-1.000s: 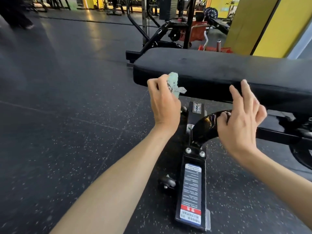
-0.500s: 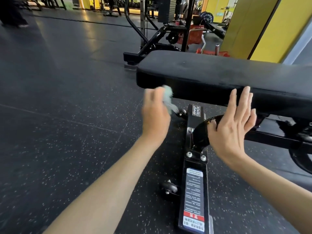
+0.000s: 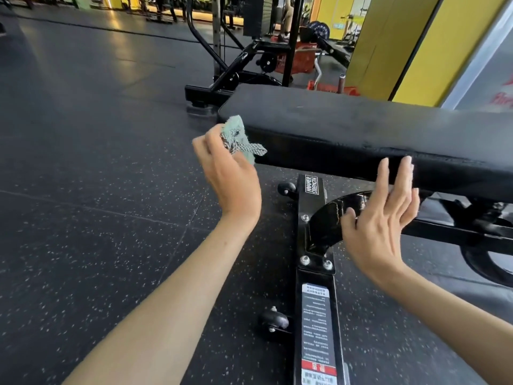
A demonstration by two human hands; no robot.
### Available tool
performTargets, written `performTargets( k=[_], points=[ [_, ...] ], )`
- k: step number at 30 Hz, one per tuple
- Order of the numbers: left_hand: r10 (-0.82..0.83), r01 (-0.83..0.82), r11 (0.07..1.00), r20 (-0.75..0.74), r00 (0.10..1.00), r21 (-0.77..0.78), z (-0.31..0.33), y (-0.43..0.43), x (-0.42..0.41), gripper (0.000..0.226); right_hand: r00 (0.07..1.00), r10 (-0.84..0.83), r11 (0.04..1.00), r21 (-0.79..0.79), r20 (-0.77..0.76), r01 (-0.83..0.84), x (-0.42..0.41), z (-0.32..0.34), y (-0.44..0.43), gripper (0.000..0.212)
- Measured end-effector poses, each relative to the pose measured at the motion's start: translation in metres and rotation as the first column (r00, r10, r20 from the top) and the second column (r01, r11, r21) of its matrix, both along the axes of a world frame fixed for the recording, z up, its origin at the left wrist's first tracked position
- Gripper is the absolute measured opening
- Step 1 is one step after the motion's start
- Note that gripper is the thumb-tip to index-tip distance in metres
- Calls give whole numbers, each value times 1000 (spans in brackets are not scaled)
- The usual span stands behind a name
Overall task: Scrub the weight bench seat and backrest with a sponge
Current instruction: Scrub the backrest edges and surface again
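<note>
Head view: left hand [image 3: 230, 176] is gripping a pale green sponge [image 3: 238, 137] with a grey mesh strip hanging off it, fingers curled round it, holding it up at the left end of the black bench pad [image 3: 347, 126], level with the pad's near side face; cannot tell if the sponge is touching the pad. Right hand [image 3: 380, 218] is staying released, fingers [image 3: 404, 173] straight and pointing up, tips lying over the pad's near side face, thumb pointing toward the glossy curved bracket [image 3: 330, 218] below the pad; contact with either is unclear. The pad is lying flat, running from its left end off to the right. The black base bar [image 3: 315, 284] is sitting on the floor [image 3: 83, 218] below the pad and running toward the camera, carrying a printed label [image 3: 316, 329]. Two small black wheels are showing left of the bar, one [image 3: 286, 187] just under the pad, one [image 3: 273, 320] nearer the camera. The floor is dark speckled rubber. Behind the pad a black rack frame [image 3: 249, 65] is standing, with a weight plate [image 3: 319, 30] and a yellow wall [image 3: 458, 37] further back to the right.
</note>
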State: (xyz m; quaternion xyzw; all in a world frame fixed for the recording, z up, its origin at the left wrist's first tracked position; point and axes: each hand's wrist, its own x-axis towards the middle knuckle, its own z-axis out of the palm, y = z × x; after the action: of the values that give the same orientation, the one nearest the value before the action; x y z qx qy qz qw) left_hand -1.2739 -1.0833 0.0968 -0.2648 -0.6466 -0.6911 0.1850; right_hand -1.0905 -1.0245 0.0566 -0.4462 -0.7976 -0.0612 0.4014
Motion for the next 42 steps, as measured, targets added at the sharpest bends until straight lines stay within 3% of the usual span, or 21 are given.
performTargets(
  k=[1, 3, 5, 6, 11, 15, 19, 23, 30, 35, 39, 42],
  points=[
    [7, -7, 1000, -11, 1000, -23, 1, 2, 5, 44, 1000, 4, 1000, 4, 25, -4, 3, 1, 1, 90],
    [-112, 90, 991, -238, 965, -100, -1, 7, 36, 46, 997, 1, 1000, 23, 83, -3, 10, 5, 2, 88],
    [-312, 239, 947, -443, 840, -214, -7, 10, 69, 44, 992, -29, 999, 26, 121, 26, 21, 11, -1, 86],
    [-373, 287, 926, -472, 799, -246, -9, 11, 77, 43, 992, -40, 999, 17, 118, 38, 27, 14, -4, 85],
    [-278, 262, 961, -267, 923, -92, -8, 20, 76, 44, 997, -75, 983, -165, 28, 79, 61, 25, -13, 86],
    [-365, 304, 925, -318, 875, -227, 1, 30, 120, 54, 980, -170, 943, -307, -107, 130, 92, 38, -13, 82],
    [-418, 327, 895, -315, 852, -302, 9, 42, 146, 51, 844, -397, 871, -438, -359, 223, 108, 51, 2, 68],
    [-481, 350, 853, -326, 814, -386, 10, 51, 175, 51, 706, -515, 784, -601, -486, 159, 124, 50, 11, 58],
    [-496, 404, 849, -249, 832, -341, 13, 69, 223, 37, 619, -542, 765, -638, -569, 84, 176, 50, 25, 61],
    [-499, 380, 844, -295, 815, -378, 15, 82, 255, 48, 569, -574, 769, -627, -588, 128, 209, 55, 41, 68],
    [-544, 417, 820, -311, 779, -391, 21, 98, 308, 44, 578, -612, 746, -636, -540, 195, 234, 57, 51, 82],
    [-561, 468, 805, -209, 801, -365, 21, 113, 357, 41, 616, -581, 768, -610, -532, 197, 258, 54, 58, 86]
  ],
)
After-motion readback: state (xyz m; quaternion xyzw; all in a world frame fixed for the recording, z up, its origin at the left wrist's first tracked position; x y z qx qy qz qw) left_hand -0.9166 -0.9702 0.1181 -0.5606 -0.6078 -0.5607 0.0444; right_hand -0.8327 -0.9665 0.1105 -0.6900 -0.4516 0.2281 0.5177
